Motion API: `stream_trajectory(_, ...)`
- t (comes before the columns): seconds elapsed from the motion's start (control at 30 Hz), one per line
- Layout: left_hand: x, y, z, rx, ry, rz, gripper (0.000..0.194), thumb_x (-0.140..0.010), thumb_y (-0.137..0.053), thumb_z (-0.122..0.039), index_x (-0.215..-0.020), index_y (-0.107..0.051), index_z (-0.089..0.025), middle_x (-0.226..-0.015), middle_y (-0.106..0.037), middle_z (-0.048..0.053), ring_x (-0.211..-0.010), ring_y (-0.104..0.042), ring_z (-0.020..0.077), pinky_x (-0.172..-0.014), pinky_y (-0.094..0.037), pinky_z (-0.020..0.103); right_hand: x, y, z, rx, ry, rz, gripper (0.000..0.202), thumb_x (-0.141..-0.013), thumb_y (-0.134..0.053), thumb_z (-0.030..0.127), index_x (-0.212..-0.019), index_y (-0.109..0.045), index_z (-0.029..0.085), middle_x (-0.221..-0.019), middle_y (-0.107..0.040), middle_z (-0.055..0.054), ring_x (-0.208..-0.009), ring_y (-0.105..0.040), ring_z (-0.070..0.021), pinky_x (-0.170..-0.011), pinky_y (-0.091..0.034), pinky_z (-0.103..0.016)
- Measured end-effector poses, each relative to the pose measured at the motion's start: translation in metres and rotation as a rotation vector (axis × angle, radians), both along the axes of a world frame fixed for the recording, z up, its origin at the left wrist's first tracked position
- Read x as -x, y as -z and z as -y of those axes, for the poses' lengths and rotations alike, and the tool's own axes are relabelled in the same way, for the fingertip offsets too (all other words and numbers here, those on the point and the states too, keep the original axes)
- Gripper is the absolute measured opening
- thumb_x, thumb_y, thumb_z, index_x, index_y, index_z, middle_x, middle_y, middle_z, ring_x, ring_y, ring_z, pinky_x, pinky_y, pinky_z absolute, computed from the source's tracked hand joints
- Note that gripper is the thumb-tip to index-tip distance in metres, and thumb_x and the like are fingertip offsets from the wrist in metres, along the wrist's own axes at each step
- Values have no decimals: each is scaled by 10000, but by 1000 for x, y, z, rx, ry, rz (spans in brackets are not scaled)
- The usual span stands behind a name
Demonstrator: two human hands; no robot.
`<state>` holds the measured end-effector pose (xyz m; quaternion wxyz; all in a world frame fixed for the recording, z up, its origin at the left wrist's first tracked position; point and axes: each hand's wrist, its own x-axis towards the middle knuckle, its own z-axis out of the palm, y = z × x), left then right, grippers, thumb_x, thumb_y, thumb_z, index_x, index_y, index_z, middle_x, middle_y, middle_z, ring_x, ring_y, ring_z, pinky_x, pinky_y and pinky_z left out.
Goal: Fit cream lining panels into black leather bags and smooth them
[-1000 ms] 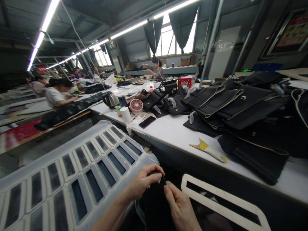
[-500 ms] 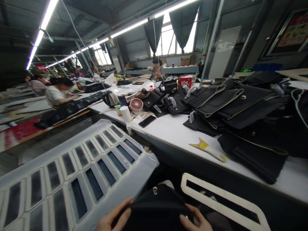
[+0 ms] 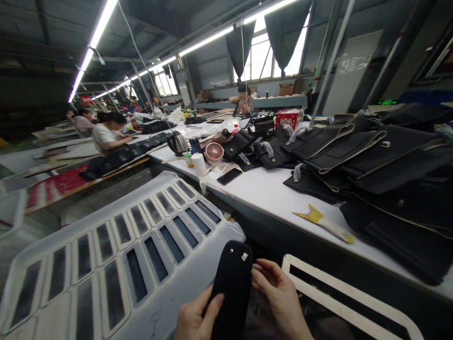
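A black piece (image 3: 231, 283) with a rounded end and small metal fittings near its top stands upright at the bottom centre. My left hand (image 3: 200, 314) grips its left side, the thumb lying across the front. At its right edge is my right hand (image 3: 278, 293), its thumb and fingertips pinched together against the edge. The lower part of the black piece runs out of the frame. To the left lies a pale sheet (image 3: 212, 245) bearing rows of framed dark rectangles. A white slotted frame (image 3: 339, 293) is to the right of my right hand.
The white table (image 3: 255, 193) beyond holds a phone (image 3: 230, 176), a pink fan (image 3: 214, 151), a kettle (image 3: 177, 143), a yellow-ended tool (image 3: 318, 219) and a heap of black bags (image 3: 382, 156). One person (image 3: 108, 134) sits at the left, another (image 3: 243, 101) at the back.
The black piece has turned from lying wide between both hands to standing narrow and upright. My right hand has risen to its upper right edge. The view has swung left.
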<state>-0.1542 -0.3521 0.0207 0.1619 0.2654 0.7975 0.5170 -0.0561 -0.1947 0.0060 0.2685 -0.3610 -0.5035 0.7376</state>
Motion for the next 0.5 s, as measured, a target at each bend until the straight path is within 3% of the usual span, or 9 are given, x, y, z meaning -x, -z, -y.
stream_trajectory(0.07, 3, -5, -8, -2, 10, 28, 515, -831, -574, -556, -1233, -664, -248, -735, -759, 18, -618, -677, 210, -622, -566, 263, 5, -4, 4, -26, -44, 31, 534, -701, -716, 582, -1028, -630, 167, -954, -728, -100, -891, -689, -261, -759, -569, -354)
stream_trajectory(0.17, 2, -4, -21, -8, 28, -3, 594, -857, -560, -519, -1373, -534, -225, -902, -771, 68, -694, -697, 221, -654, -563, 276, 13, -7, 8, -65, -47, 58, 489, -769, -634, 619, -987, -599, 183, -884, -718, -69, -800, -680, -234, -705, -555, -335)
stream_trajectory(0.3, 4, 2, -37, -100, -81, -84, 456, -871, -580, -461, -1262, -631, -232, -1008, -726, 90, -866, -683, 221, -735, -560, 278, 22, -14, 7, -176, -38, 101, 446, -803, -586, 633, -908, -572, 199, -830, -687, -44, -743, -643, -207, -657, -519, -314)
stream_trajectory(0.4, 10, 3, -46, -228, -182, -105, 364, -859, -613, -445, -1138, -686, -223, -969, -673, 67, -856, -644, 194, -708, -552, 259, 25, -22, 9, -247, -32, 116, 431, -827, -548, 637, -865, -560, 208, -780, -650, -21, -732, -616, -198, -651, -491, -306)
stream_trajectory(0.5, 13, 0, -53, -256, -179, -31, 329, -844, -635, -454, -1051, -696, -206, -910, -663, 46, -803, -637, 176, -724, -539, 256, 25, -25, 11, -314, -26, 123, 414, -852, -515, 625, -827, -550, 213, -765, -619, -6, -711, -584, -178, -650, -463, -294)
